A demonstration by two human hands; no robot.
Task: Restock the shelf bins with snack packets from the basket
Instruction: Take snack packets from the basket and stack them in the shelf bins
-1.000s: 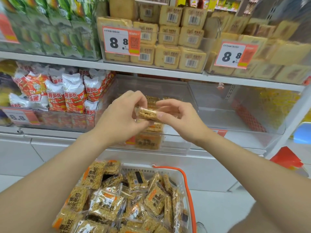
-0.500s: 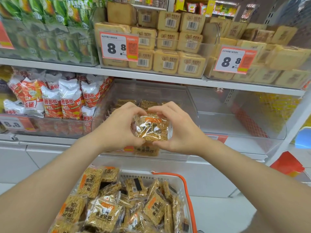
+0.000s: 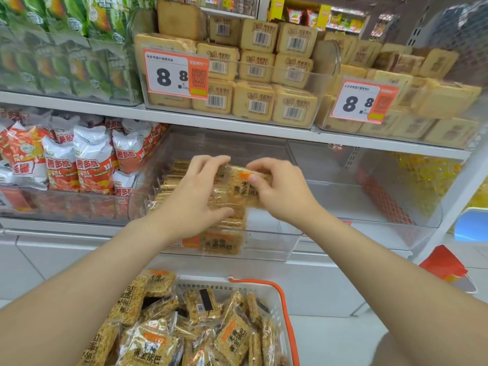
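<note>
Left hand [image 3: 192, 192] and right hand [image 3: 286, 192] half hide the snack packet [image 3: 239, 192].

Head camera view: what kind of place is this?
Most likely a shop's snack aisle: 8.8 price tags on clear shelf bins, barcoded snack packs stacked above, and an orange-handled basket full of rice-crust packets.

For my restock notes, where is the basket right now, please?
In the head view, the basket sits bottom centre, directly below the clear bin.
</note>
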